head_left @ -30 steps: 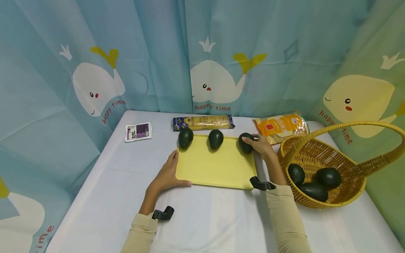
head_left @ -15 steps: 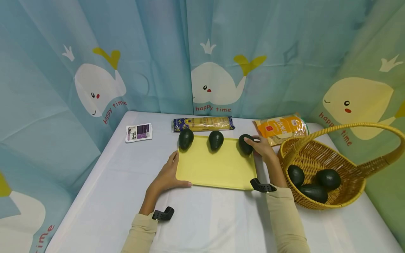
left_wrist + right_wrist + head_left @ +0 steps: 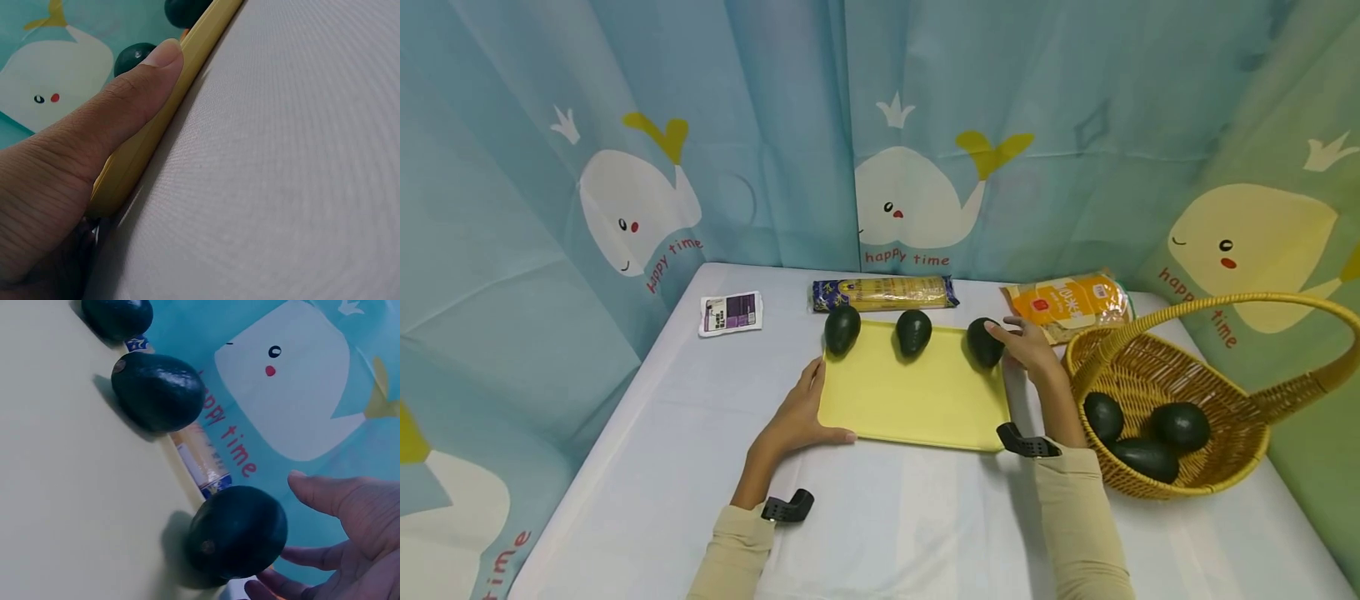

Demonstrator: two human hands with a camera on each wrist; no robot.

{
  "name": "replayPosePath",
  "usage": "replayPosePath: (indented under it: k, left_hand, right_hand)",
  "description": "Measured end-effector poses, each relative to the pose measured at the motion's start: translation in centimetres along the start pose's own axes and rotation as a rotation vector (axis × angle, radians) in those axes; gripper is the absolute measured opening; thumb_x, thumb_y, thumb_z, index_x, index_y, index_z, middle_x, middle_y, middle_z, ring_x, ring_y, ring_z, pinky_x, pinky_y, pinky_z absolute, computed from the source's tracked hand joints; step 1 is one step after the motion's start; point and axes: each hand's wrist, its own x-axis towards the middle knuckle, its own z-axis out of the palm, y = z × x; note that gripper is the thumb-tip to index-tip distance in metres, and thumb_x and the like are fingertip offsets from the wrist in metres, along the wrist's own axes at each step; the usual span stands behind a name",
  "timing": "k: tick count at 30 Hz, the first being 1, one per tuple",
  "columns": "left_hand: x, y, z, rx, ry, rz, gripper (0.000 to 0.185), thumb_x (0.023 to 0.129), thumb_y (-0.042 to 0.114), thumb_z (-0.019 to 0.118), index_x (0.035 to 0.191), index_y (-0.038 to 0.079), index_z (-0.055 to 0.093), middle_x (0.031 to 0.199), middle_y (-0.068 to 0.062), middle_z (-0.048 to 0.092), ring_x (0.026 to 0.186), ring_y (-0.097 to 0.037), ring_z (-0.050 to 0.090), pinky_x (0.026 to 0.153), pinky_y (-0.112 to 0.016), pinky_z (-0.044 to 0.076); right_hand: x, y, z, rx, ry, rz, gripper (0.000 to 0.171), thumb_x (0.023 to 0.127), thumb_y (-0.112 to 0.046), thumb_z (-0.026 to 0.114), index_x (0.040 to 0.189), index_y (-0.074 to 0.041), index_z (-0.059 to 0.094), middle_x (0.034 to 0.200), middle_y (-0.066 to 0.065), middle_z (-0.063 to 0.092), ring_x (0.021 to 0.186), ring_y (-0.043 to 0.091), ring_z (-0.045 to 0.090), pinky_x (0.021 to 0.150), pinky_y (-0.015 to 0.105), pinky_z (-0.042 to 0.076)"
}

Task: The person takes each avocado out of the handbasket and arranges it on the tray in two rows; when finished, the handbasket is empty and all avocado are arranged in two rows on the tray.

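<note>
Three avocados sit in a row along the far edge of the yellow tray (image 3: 917, 400), and three more avocados (image 3: 1146, 429) lie in the basket (image 3: 1225, 392) to the tray's right. Judged from that split, the work of moving avocados from basket to tray looks about half done, with the basket's three left to go.

On the tray, the left avocado (image 3: 842, 328) is at the far left corner, the middle avocado (image 3: 913, 332) is near the centre of the far edge, and the right avocado (image 3: 984, 342) is at the far right corner. All three rest on the tray, apart from one another.

The right hand (image 3: 1032, 354) is just beside the right avocado, at the tray's far right corner. Its fingers are spread and nearly straight, released rather than gripping. In the right wrist view the fingertips (image 3: 312, 487) stand close around the fruit; whether any of them touches its skin I cannot tell.

The left hand (image 3: 797, 417) grasps the tray's near left corner. The thumb (image 3: 134, 97) lies flat along the top of the rim and presses on it; in the head view the fingers run along the tray's left side. It seems to be steadying the tray on the table (image 3: 895, 525).

Beyond the tray's far edge lie a noodle packet (image 3: 883, 292), an orange bag (image 3: 1067, 304) and a small white pouch (image 3: 730, 312).
</note>
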Motion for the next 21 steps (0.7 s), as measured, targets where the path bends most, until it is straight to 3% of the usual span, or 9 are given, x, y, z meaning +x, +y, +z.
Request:
replayPosePath:
  k: [4,21]
  left_hand:
    - [0.0,0.2,0.0,-0.007,0.004,0.005,0.139,0.061,0.057,0.087,0.158,0.008,0.0,0.164,-0.013,0.005,0.149,-0.035,0.02,0.116,-0.052,0.029]
    - [0.0,0.0,0.0,-0.002,0.004,-0.001,0.138,0.062,0.058,0.086,0.158,0.008,-0.001,0.165,-0.012,0.003,0.148,-0.036,0.02,0.116,-0.052,0.029]
  right_hand:
    - [-0.6,-0.5,-0.5,0.014,0.002,-0.012,0.084,0.097,-0.047,0.054,0.156,-0.002,0.016,0.159,0.027,0.017,0.145,0.043,0.025,0.113,0.056,0.032]
    - [-2.8,-2.4,-1.9,-0.003,0.037,-0.067,0.083,0.096,-0.048,0.054,0.155,-0.003,0.017,0.158,0.026,0.021,0.143,0.042,0.03,0.111,0.056,0.034]
